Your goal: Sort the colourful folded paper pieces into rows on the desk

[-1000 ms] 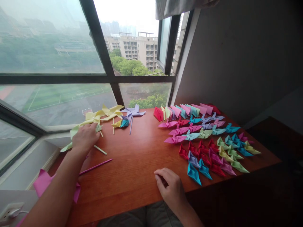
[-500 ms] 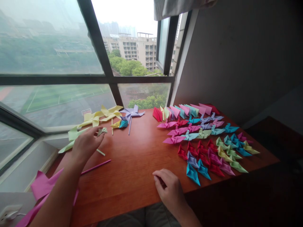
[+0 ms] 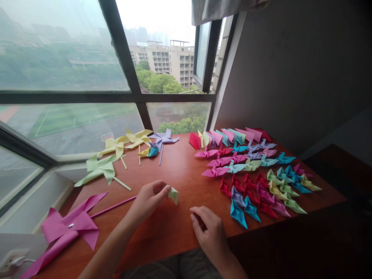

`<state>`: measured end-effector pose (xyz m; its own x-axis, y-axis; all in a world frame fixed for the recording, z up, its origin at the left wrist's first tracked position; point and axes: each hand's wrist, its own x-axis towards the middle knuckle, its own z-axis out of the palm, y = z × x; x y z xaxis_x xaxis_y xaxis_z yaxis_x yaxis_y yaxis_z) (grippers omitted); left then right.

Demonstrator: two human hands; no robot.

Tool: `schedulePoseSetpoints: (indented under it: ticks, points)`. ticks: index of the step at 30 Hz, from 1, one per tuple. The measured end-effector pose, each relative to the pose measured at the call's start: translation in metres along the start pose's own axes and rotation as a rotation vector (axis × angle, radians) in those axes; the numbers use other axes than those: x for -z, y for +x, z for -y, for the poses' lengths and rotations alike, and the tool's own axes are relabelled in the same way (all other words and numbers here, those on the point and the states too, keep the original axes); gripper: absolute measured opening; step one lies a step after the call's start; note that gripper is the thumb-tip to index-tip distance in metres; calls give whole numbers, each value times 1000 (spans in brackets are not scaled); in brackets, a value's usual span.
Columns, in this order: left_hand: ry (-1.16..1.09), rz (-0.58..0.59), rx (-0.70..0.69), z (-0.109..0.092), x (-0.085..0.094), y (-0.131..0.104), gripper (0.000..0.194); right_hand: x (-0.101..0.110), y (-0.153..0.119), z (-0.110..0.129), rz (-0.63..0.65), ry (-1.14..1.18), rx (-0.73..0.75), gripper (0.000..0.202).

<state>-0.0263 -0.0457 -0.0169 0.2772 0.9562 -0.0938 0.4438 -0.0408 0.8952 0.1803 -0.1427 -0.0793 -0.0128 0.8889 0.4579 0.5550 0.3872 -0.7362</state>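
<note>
My left hand (image 3: 152,195) pinches a small pale green folded paper piece (image 3: 173,195) between thumb and fingertips, just above the middle of the wooden table (image 3: 162,226). Which origami shape it is cannot be made out. My right hand (image 3: 209,228) rests near the front edge, fingers loosely curled, a gap between thumb and forefinger, nothing in it. Beyond its fingers lie blue paper boats (image 3: 238,214). Left of my left hand is a magenta pinwheel (image 3: 68,224), its stick reaching toward my wrist.
Rows of coloured paper boats (image 3: 266,207), paper cranes (image 3: 216,171) and paper planes (image 3: 226,135) cover the right side. A green pinwheel (image 3: 101,169), yellow pinwheels (image 3: 138,138) and a purple pinwheel (image 3: 164,137) lie by the window. Beside them sits a yellow-and-blue folded paper (image 3: 152,151).
My left hand has come back from the pinwheels by the window to the middle of the table, carrying the pale green folded paper. My right hand has hardly moved.
</note>
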Motion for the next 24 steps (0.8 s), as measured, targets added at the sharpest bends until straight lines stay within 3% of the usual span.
schedulePoseSetpoints:
  ticks: [5,9,18,24]
  points:
    - [-214,105,72,-7,-33,-6,37,-2,-1,0,-105,-65,43,22]
    - [-338,142,114,-9,-46,-10,36,-1,0,2,-150,-96,63,23]
    - [-288,194,45,-5,-46,-20,37,1,0,6,-203,-114,64,18]
    - [-24,182,-106,-11,-43,-33,31,5,1,7,-235,-71,50,16]
